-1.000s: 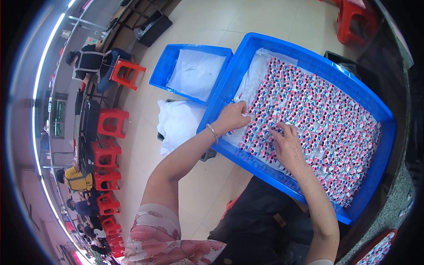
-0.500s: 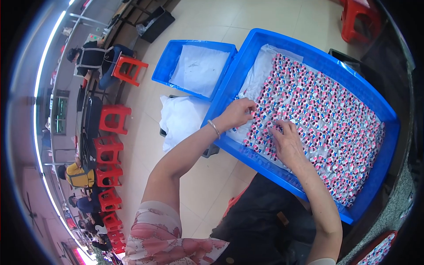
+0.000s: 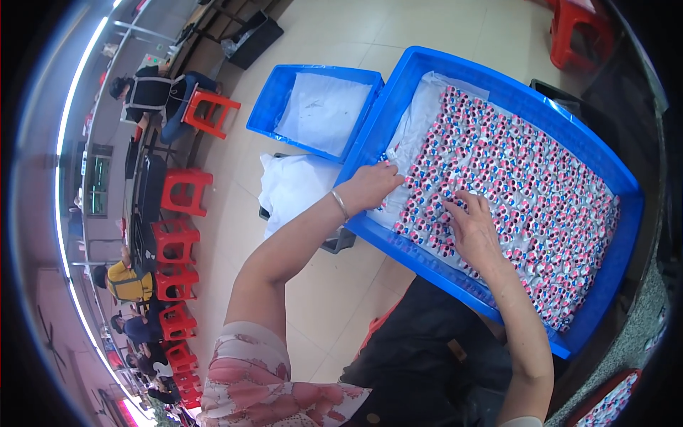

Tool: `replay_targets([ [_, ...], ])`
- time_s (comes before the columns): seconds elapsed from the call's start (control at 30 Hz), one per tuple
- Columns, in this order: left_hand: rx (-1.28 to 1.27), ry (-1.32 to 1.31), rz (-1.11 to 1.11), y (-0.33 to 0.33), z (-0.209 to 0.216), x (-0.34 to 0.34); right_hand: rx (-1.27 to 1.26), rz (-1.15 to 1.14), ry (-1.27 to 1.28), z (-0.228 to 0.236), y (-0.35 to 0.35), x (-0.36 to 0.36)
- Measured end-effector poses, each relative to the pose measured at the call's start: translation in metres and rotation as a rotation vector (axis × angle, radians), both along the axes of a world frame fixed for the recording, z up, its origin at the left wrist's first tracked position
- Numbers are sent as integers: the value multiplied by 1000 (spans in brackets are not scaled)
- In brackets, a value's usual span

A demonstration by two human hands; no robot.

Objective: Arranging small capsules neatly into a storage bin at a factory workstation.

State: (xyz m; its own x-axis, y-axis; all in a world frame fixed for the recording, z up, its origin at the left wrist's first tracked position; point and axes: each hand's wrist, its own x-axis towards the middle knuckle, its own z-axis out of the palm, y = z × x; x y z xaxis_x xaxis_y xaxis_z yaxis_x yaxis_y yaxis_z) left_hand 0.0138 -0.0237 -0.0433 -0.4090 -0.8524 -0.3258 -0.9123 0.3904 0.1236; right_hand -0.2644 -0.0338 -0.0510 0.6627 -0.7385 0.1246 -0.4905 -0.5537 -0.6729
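Observation:
A large blue plastic tray (image 3: 597,135) lies before me, lined with white paper. Rows of small figure-like pieces (image 3: 526,192), coloured pink, white and blue, cover most of the paper. My left hand (image 3: 371,186), with a bangle at its wrist, bends its fingers over the tray's left end. A few loose pieces (image 3: 382,158) lie beside it. Whatever its fingertips hold is hidden. Over the left part of the rows is my right hand (image 3: 475,229), thumb and fingers curled down close together at the pieces. Anything between them is too small to name.
A smaller blue tray (image 3: 262,107) with white paper adjoins the large one. White cloth or paper (image 3: 292,192) covers a dark crate below it. Red stools (image 3: 186,193) line the left, where several people sit at benches. Another red stool (image 3: 580,35) stands at the far right.
My left hand has turned knuckles up, its fingers now reaching toward the loose pieces at the left end. My right hand has shifted slightly right over the rows.

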Motion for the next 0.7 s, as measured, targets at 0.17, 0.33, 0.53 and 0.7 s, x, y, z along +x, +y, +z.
replay_targets([
  [0.17,43,-40,-127,-6,-1,3,4,1,20,1,2,-9],
  [0.33,-59,-14,-162,3,2,9,0,5,13,-4,4,-10],
  [0.53,-55,24,-205,0,2,11,19,22,29,-3,3,-9],
  [0.7,62,228,148,0,19,-1,33,19,44,-4,3,-10],
])
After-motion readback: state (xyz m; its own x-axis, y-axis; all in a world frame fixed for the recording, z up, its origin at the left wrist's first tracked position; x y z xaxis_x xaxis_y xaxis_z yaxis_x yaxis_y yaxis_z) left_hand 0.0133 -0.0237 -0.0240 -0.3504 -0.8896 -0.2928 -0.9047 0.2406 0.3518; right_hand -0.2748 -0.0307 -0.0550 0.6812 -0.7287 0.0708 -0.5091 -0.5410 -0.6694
